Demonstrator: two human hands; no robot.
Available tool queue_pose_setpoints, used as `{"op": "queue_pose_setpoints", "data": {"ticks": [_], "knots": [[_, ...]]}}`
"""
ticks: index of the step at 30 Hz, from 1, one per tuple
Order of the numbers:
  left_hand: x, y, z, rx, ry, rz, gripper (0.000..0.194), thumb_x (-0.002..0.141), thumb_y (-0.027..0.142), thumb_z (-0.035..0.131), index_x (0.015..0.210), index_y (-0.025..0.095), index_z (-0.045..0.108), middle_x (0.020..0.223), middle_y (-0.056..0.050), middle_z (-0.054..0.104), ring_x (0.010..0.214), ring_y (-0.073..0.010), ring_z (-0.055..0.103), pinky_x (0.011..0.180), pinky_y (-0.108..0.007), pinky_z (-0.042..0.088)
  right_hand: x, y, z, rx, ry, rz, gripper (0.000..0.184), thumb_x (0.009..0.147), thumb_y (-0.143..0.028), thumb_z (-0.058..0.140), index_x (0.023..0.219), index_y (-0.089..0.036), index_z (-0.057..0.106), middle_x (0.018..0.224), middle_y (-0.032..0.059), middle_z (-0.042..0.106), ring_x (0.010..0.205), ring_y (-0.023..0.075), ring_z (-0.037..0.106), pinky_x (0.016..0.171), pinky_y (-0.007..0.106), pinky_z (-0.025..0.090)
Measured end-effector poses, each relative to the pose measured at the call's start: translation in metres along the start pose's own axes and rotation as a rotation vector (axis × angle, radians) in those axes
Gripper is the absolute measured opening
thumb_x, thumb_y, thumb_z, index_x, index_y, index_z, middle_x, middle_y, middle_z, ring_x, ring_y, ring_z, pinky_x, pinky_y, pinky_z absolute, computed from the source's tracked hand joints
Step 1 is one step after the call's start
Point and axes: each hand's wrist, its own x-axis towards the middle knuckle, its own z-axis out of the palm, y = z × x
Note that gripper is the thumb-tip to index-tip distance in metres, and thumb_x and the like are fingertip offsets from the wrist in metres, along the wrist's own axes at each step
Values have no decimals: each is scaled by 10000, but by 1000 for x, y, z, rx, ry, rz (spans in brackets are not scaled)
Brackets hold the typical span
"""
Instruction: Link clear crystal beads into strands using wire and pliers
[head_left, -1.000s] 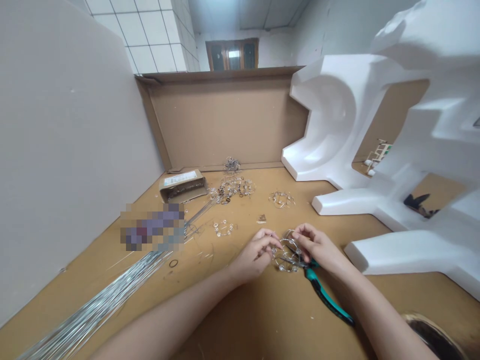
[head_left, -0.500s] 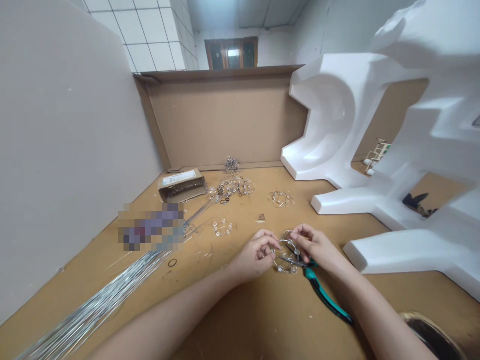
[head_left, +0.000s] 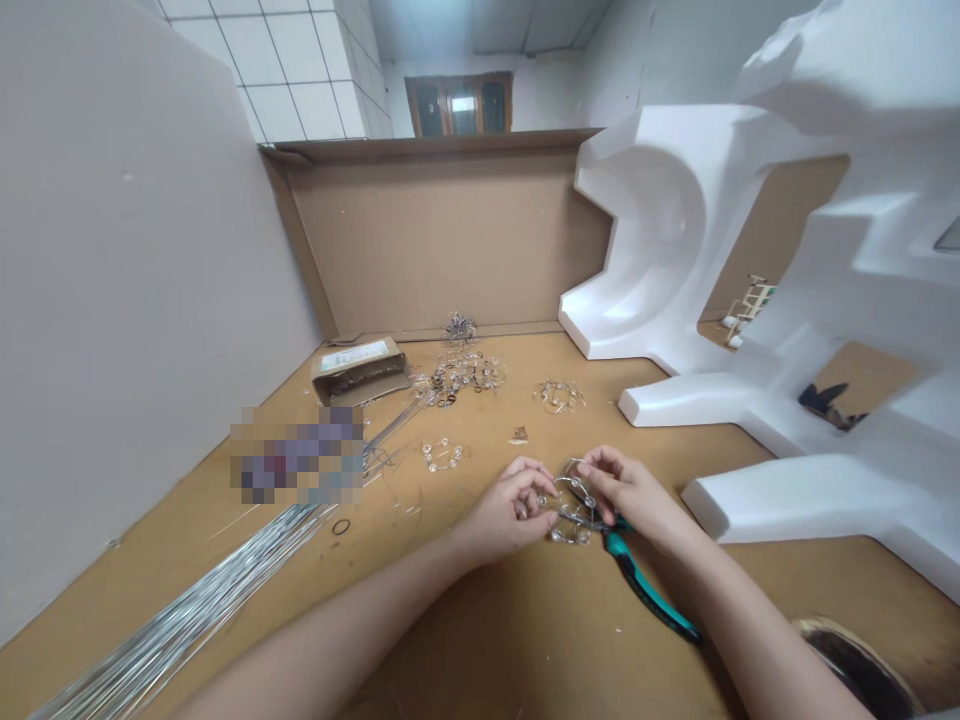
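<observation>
Over the table (head_left: 480, 630), left hand (head_left: 504, 512) and right hand (head_left: 624, 487) pinch a beaded ring (head_left: 590, 502) (pliers (head_left: 646, 588) partly hidden).

Pliers (head_left: 649, 590) partly hidden behind the right hand (head_left: 630, 487), wire bundle (head_left: 191, 612) cut off by the bottom edge

No lettering can be read; the pale label (head_left: 355, 355) on the small, brown, oblong cardboard box (head_left: 358, 374) is too blurred.

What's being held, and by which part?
A beaded wire ring: the right hand pinches its far edge; whether the left hand grips it is unclear.
</observation>
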Motion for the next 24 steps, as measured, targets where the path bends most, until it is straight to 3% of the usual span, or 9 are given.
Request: {"op": "queue_pose_setpoints", "data": {"ticks": [13, 24], "knots": [[-1, -7, 0, 51, 17, 25, 161, 729, 133, 545, 882, 170, 513, 1022, -33, 418, 575, -17, 404, 503, -150, 354, -11, -22, 5, 63, 15, 62, 287, 706, -478, 591, 723, -218, 471, 313, -89, 429, 283, 78, 371, 355, 207, 296], [0, -6, 0, 45, 12, 15, 128, 749, 188, 555, 871, 167, 522, 1029, -42, 416, 592, -29, 418, 527, -161, 380, -13, -27, 3, 160, -25, 144, 287, 669, -452, 645, 709, -198, 517, 403, -24, 570, 359, 103, 511, 417, 220, 404]]}}
